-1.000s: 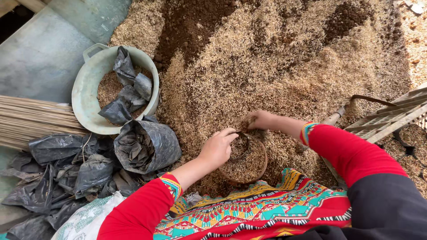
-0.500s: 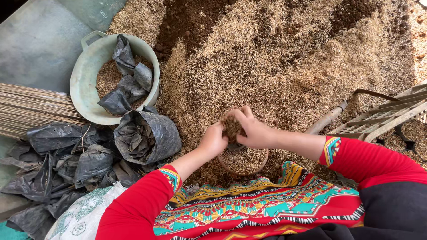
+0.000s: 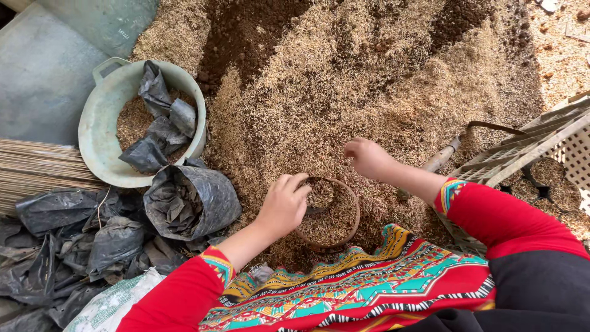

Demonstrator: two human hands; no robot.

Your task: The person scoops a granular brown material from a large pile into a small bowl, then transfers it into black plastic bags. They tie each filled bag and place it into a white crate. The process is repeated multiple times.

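Husk-filled: one pot (image 3: 329, 215), one basin (image 3: 101, 123), two hands.

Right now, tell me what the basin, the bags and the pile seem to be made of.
Basin: pale green plastic by its look, matte and scuffed, with a moulded handle. Bags: thin black plastic film, crumpled, with a dull sheen. Pile: dry tan husks mixed with dark patches of what looks like soil. The left hand holds the small pot filled with it.
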